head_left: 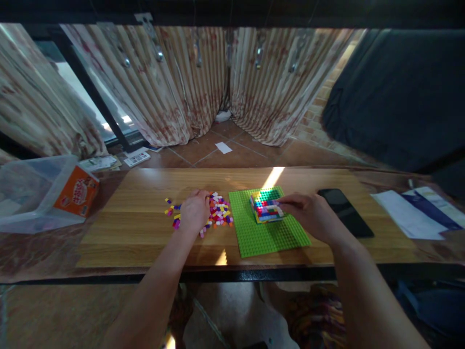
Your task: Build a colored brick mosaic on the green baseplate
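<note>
A small walled build of multicoloured toy bricks (267, 213) stands on a green studded baseplate (250, 242). At its right side is my right hand (308, 211), thumb and forefinger pinched together on a brick at the top of the wall. To the left of the baseplate lies a pile of loose toy bricks (220, 211) in white, yellow, orange, red, pink and purple. My left hand (195, 211) rests over the left part of this pile, its fingers curled downward. Whatever those fingers hold is hidden behind the hand.
The wooden table (123, 218) carries a black phone-like slab (345, 211) right of the baseplate. Papers (410, 213) lie farther right. A clear plastic bin (36, 194) with an orange label stands at the left. Curtains (174, 87) hang beyond the table.
</note>
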`<state>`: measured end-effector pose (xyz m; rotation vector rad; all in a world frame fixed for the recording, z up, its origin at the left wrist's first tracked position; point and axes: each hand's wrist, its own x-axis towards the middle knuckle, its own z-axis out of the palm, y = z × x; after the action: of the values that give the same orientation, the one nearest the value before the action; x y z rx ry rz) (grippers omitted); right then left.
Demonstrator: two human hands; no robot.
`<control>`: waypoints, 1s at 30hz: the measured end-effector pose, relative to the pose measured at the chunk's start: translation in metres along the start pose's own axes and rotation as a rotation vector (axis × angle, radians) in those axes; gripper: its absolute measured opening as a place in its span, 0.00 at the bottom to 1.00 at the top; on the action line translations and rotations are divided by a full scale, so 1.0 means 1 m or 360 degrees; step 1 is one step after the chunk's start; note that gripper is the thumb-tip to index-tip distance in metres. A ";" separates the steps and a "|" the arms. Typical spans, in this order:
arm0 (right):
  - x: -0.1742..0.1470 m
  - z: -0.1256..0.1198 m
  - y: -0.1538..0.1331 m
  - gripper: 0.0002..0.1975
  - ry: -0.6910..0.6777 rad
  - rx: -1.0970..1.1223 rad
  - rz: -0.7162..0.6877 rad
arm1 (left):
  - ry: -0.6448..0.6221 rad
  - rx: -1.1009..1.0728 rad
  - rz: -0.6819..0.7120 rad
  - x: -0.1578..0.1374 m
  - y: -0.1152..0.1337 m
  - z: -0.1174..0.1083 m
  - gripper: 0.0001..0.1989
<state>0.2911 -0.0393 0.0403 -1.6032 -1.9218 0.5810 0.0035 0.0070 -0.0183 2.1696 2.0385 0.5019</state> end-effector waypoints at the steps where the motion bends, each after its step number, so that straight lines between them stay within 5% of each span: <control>1: -0.001 0.000 -0.001 0.10 0.0004 -0.0031 0.0009 | 0.0024 -0.0023 0.0001 0.000 0.000 0.000 0.13; 14: -0.001 0.015 0.007 0.09 -0.0031 -0.0386 -0.0117 | 0.0164 -0.0458 0.0102 -0.006 0.002 -0.009 0.13; 30: 0.008 0.024 0.010 0.05 0.0074 0.0066 0.0376 | 0.0218 -0.0706 0.0327 -0.014 0.010 -0.007 0.12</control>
<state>0.2818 -0.0293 0.0171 -1.8141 -1.6875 0.6678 0.0106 -0.0081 -0.0111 2.1157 1.5684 1.0415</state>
